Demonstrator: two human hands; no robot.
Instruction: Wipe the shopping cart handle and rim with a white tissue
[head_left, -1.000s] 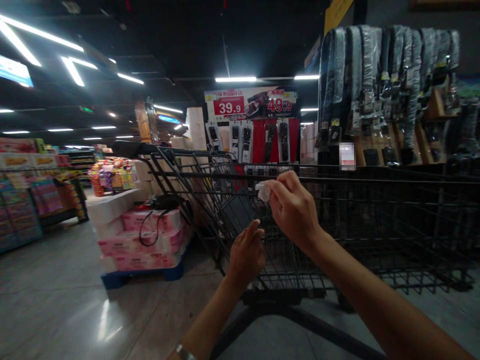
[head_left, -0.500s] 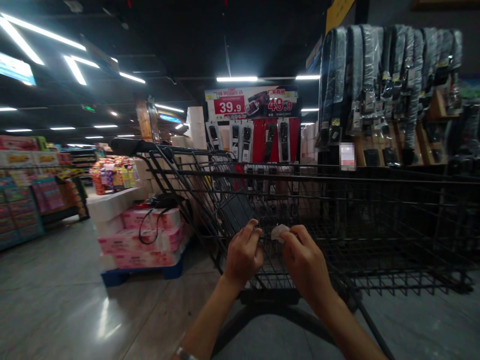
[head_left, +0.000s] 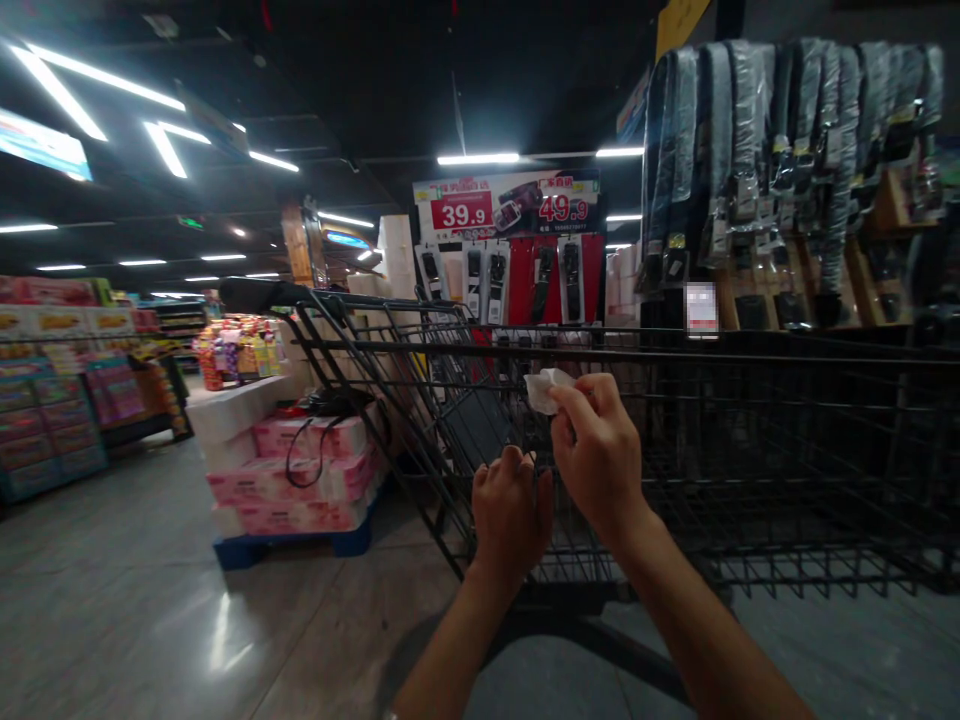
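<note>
My right hand (head_left: 601, 455) pinches a crumpled white tissue (head_left: 546, 388) between thumb and fingers, just below the upper rail of a black wire shopping cart (head_left: 675, 355). Lower and to its left, my left hand (head_left: 512, 515) has its fingers curled in front of the cart's wire side. Whether those fingers hold anything, or grip a wire, is hidden by the back of the hand. A dark flat panel (head_left: 474, 425) shows inside the cart, left of both hands.
The cart's handle (head_left: 262, 294) points left. Pink packs (head_left: 289, 480) with a black-strapped item on top sit on a blue pallet (head_left: 251, 552). Wrapped belts (head_left: 742, 130) hang at right, and a belt display with a price sign (head_left: 510, 207) stands behind the cart.
My right hand has risen with the tissue, which is now above my left hand. The left hand has shifted slightly right and its fingers look more curled.
</note>
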